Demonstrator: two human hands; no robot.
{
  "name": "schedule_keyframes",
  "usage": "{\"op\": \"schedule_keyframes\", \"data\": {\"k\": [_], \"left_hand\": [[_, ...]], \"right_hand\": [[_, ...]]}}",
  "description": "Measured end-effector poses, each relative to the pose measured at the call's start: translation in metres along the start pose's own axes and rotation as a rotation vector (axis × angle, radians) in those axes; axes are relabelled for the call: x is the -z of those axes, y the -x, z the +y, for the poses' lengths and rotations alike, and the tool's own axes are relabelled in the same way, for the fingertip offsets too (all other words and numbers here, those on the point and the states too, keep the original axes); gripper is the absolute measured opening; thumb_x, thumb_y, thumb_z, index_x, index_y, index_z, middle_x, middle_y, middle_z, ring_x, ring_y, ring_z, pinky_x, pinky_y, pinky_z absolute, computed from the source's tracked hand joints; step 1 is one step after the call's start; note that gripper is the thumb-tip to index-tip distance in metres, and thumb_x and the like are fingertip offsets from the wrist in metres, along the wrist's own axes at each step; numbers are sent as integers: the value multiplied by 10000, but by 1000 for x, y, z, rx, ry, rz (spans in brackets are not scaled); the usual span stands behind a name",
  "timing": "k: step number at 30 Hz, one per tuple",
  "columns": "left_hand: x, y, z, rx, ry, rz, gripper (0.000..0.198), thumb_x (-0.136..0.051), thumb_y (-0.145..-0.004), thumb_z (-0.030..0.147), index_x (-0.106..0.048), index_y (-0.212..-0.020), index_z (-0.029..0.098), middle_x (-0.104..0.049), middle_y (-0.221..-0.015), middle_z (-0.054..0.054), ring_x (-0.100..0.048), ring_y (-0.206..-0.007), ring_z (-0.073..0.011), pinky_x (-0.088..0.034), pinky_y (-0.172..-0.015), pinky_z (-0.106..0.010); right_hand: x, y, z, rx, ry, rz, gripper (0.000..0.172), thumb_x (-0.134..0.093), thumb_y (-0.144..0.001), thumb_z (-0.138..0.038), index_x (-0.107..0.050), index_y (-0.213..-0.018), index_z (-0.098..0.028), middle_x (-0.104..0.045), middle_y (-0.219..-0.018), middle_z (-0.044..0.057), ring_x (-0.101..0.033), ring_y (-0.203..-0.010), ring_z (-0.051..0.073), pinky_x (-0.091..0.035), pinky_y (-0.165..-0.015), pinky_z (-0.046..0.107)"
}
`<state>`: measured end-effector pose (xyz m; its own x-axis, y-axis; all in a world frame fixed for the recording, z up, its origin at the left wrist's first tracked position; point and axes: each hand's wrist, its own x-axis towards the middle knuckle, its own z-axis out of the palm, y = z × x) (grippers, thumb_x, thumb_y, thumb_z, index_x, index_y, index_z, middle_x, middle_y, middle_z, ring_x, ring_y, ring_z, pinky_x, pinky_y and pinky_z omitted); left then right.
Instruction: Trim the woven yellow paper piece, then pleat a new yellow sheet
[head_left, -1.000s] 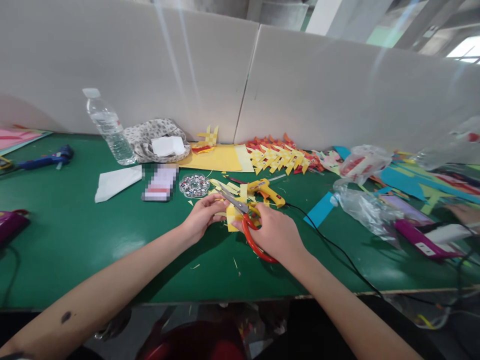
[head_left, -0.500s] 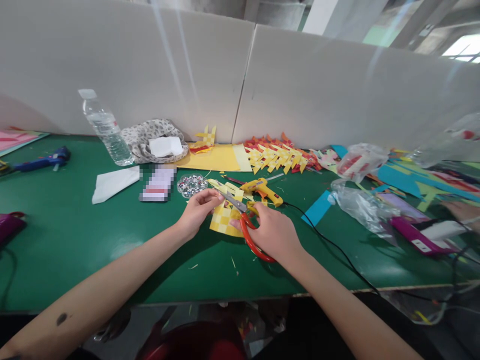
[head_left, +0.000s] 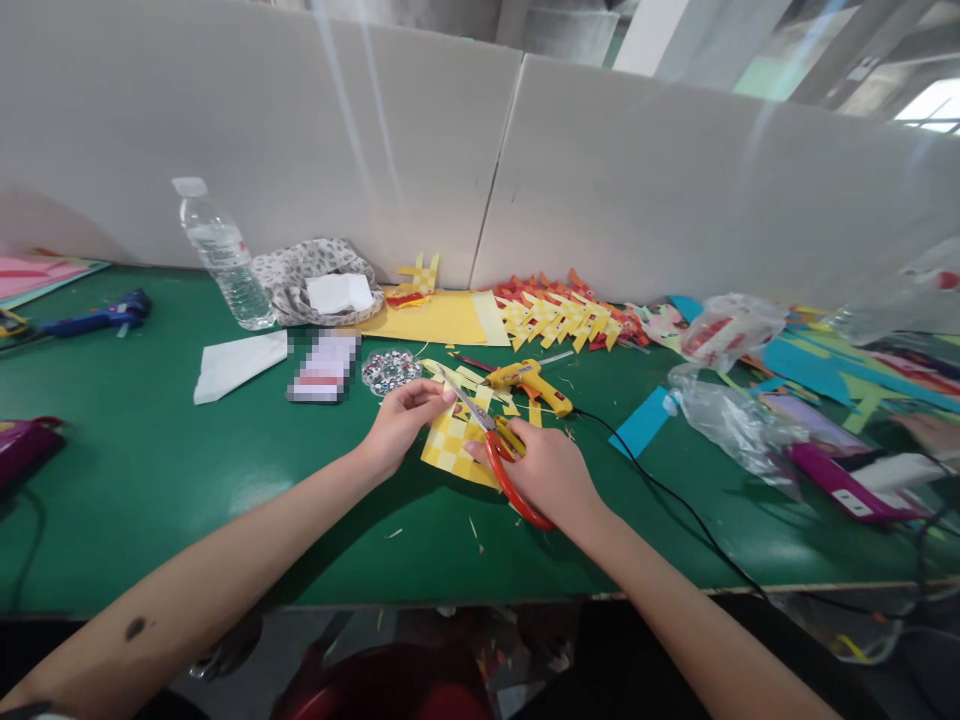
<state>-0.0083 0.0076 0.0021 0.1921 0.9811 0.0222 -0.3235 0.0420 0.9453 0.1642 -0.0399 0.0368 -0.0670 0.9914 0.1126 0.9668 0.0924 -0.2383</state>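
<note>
My left hand pinches the upper left edge of a yellow checkered woven paper piece, thumb and forefinger together. In my right hand is a pair of scissors with red handles, its blades pointing up and left across the top of the paper near my left fingertips. Something yellow also shows inside my right grip, beside the handles; I cannot make out what it is. Pale yellow paper strips lie just beyond the blades. A yellow glue gun rests behind my right hand.
A water bottle, a phone and a round case of googly eyes stand left and behind. Finished-looking yellow woven pieces line the back. A black cord runs right, near plastic bags and a purple device.
The scissors' blades look more closed and slightly steeper. The checkered paper shows more of its surface below my hands. The whole view has shifted slightly.
</note>
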Motion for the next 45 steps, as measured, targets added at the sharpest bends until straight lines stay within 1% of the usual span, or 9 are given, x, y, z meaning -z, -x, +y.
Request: {"op": "schedule_keyframes", "data": {"k": [4, 8, 15, 19, 24, 27, 31, 38, 45], "left_hand": [[1, -1, -2, 4, -14, 20, 210, -709, -680, 340, -607, -757, 172, -665, -723, -4, -593, -665, -113, -409, -589, -194], [1, 0, -3, 23, -19, -13, 211, -708, -681, 344, -610, -755, 173, -670, -727, -7, -592, -659, -113, -417, -592, -198], [-3, 3, -3, 65, -67, -67, 212, -721, -667, 343, -609, -744, 180, -662, -689, 5, -578, -640, -86, -412, -550, -158], [-3, 2, -2, 113, -27, 6, 247, -739, -638, 356, -636, -772, 176, -670, -759, -16, -603, -702, -109, -465, -586, -179], [1, -4, -4, 171, 83, 103, 301, -777, -584, 305, -644, -806, 153, -665, -822, -43, -618, -710, -130, -516, -633, -243], [2, -5, -5, 149, 121, 138, 307, -789, -569, 279, -635, -803, 154, -653, -825, -29, -614, -731, -121, -515, -645, -227], [3, -5, -4, 125, 128, 167, 316, -790, -570, 281, -631, -816, 163, -647, -834, -18, -600, -733, -101, -491, -604, -177], [0, -2, 0, 101, 138, 168, 293, -780, -577, 334, -626, -759, 164, -624, -777, 8, -576, -674, -80, -465, -558, -157], [-8, 7, 2, 116, 208, 51, 224, -773, -601, 289, -622, -715, 169, -633, -746, 20, -593, -666, -87, -488, -580, -182]], "right_hand": [[1, 0, -2, -15, -17, -31, 479, -402, -745, -658, -430, -579, -209, -506, -492, -6, -437, -436, 126, -206, -435, 231], [1, -1, -1, -5, -21, -71, 475, -390, -753, -657, -447, -599, -211, -528, -514, -2, -463, -459, 136, -220, -441, 225], [3, -3, 2, -30, -97, -41, 440, -424, -752, -624, -461, -600, -214, -518, -512, -10, -470, -466, 136, -247, -452, 228], [6, -4, 1, -76, -185, 31, 375, -405, -782, -575, -436, -657, -224, -542, -574, -4, -518, -540, 164, -279, -486, 233], [8, -5, 3, -128, -210, 74, 333, -426, -773, -560, -424, -785, -227, -581, -677, 20, -564, -614, 206, -314, -508, 249], [8, -5, 5, -139, -258, 151, 336, -441, -768, -560, -426, -806, -227, -589, -720, 20, -578, -647, 208, -334, -529, 255], [10, -3, 5, -127, -246, 225, 345, -443, -769, -564, -418, -810, -223, -575, -681, 5, -575, -630, 201, -321, -518, 248], [4, 0, -1, -20, -26, 59, 377, -422, -768, -577, -455, -830, -207, -578, -685, 18, -550, -559, 171, -271, -483, 244], [-2, 0, -1, 24, 34, 43, 390, -408, -774, -582, -460, -834, -199, -575, -697, 28, -546, -558, 167, -254, -475, 244]]}}
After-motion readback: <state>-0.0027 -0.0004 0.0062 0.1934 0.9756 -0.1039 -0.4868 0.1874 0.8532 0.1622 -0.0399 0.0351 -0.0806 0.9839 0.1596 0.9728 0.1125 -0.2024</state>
